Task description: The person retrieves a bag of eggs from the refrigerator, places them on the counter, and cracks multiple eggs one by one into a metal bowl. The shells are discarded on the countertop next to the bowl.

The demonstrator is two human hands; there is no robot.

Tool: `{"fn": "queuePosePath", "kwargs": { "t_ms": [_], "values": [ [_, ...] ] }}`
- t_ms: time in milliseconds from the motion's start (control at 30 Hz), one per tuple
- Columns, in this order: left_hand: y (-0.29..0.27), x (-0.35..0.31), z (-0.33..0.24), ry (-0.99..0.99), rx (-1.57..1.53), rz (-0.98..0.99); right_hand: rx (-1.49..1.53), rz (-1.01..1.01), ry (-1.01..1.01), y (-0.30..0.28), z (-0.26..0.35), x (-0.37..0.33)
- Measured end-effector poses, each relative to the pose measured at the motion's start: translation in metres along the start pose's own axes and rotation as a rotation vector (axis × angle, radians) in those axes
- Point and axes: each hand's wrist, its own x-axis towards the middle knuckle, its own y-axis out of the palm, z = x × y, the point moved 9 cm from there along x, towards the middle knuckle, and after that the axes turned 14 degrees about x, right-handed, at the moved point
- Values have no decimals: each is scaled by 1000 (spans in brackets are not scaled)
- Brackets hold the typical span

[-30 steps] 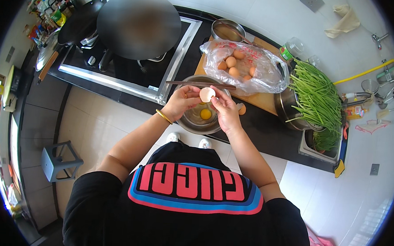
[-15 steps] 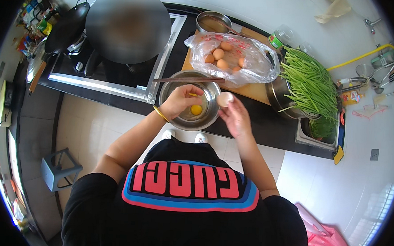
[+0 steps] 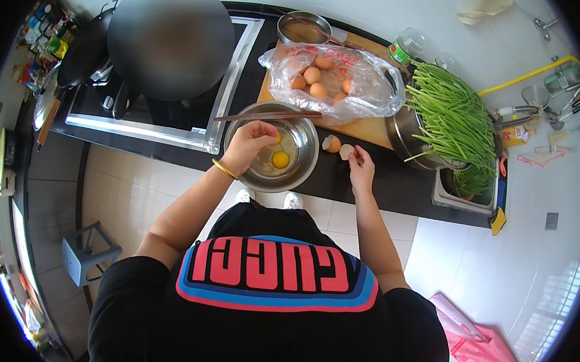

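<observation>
Over the left part of a steel bowl, my left hand has its fingers bunched together. What they hold, if anything, is hidden. In the bowl lies a round egg yolk in clear egg white, and more yellow shows beside my fingertips. A pair of brown chopsticks rests across the bowl's far rim. To the right, my right hand pinches the edge of a pale eggshell half low over the black counter. Another brown eggshell piece sits just left of it.
Brown eggs lie in a clear plastic bag on a wooden board. Long green vegetable stalks top a steel pot at right. A large wok lid, partly blurred, covers the stove at left. A smaller pan stands behind.
My right hand has moved from the bowl's right rim to the counter, where the eggshell pieces now are. My left hand stays over the bowl, its fingers drawn closer together.
</observation>
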Motion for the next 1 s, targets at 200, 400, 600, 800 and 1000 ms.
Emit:
{"fn": "queuePosePath", "kwargs": {
  "t_ms": [200,400,600,800,1000],
  "values": [
    [-9,-1,6,-1,32,-25,-30,-27,30,-5,-11,5],
    [-23,-3,15,10,75,-67,-139,-21,-28,-12,-7,6],
    [-27,-10,8,15,119,-91,-364,65,-765,70,178,-3],
    [-28,-20,7,40,116,-103,-871,199,-334,166,140,107],
    [-34,-39,-13,258,533,-193,-1147,365,-15,184,101,131]
  ]
}}
